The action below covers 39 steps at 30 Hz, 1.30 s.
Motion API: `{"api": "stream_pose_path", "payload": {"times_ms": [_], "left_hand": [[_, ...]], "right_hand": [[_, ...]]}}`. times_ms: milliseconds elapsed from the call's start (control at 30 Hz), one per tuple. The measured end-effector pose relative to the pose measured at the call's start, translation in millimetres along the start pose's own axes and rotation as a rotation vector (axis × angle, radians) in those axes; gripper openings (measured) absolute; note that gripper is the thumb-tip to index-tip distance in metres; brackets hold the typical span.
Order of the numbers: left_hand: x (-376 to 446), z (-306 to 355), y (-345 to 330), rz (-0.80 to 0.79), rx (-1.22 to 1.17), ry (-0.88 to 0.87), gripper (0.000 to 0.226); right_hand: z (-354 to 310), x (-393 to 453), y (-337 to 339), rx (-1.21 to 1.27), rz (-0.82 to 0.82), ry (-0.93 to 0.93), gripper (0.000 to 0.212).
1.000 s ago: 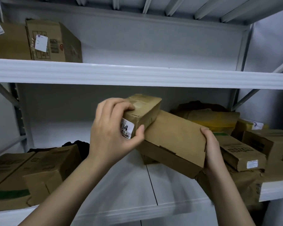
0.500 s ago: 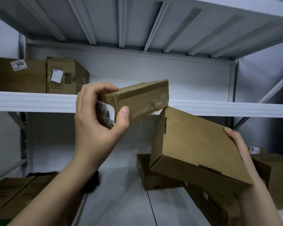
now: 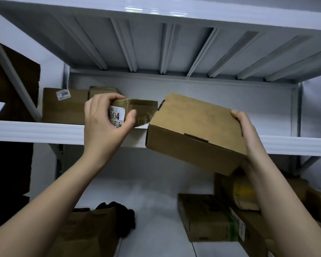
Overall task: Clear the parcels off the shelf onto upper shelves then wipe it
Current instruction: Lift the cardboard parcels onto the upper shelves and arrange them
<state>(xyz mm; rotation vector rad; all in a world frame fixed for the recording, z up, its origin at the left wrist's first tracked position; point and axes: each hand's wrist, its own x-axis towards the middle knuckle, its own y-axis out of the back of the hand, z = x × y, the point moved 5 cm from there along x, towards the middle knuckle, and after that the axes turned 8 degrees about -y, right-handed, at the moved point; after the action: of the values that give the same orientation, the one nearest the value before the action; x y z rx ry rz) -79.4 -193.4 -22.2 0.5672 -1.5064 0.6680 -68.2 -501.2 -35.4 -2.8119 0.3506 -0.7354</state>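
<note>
My left hand [image 3: 104, 123] grips a small brown parcel [image 3: 139, 113] with a white label, level with the upper shelf [image 3: 35, 129] at its front edge. My right hand [image 3: 244, 127] holds the right side of a larger flat cardboard box [image 3: 193, 130], which is tilted and partly over that shelf's edge. The two parcels nearly touch. Below, the white lower shelf [image 3: 156, 219] carries a flat box [image 3: 204, 217] and more parcels at the right.
Two boxes [image 3: 67, 106] stand on the upper shelf at the back left. A brown parcel [image 3: 85, 232] and a black cloth [image 3: 122, 217] lie on the lower shelf's left. Another shelf's ribbed underside [image 3: 165, 47] is overhead. A metal upright [image 3: 296, 112] bounds the right.
Both hands have risen with their parcels from the lower shelf up to the upper shelf's edge. The view has tilted upward.
</note>
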Motion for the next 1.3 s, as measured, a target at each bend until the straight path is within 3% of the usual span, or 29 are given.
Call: {"api": "stream_pose_path", "payload": {"times_ms": [400,700,1100,1300], "left_hand": [[34.0,-135.0,40.9,-0.066,0.203,0.241,0.043],[49.6,-205.4,72.9,-0.11,0.358,0.394,0.045],[57.3,-267.1,69.0,-0.709,0.689,0.6,0.054],[76.9,-306.8,69.7,-1.052,0.78,0.553,0.065]], "right_hand": [[9.5,62.5,-158.8,-0.139,-0.107,-0.057,0.021],[36.4,80.1,-237.5,0.012,-0.21,-0.218,0.014],[38.1,100.1,-273.1,-0.043,-0.288,-0.219,0.012],[46.8,99.2,-306.9,-0.034,-0.229,-0.217,0.011]]}}
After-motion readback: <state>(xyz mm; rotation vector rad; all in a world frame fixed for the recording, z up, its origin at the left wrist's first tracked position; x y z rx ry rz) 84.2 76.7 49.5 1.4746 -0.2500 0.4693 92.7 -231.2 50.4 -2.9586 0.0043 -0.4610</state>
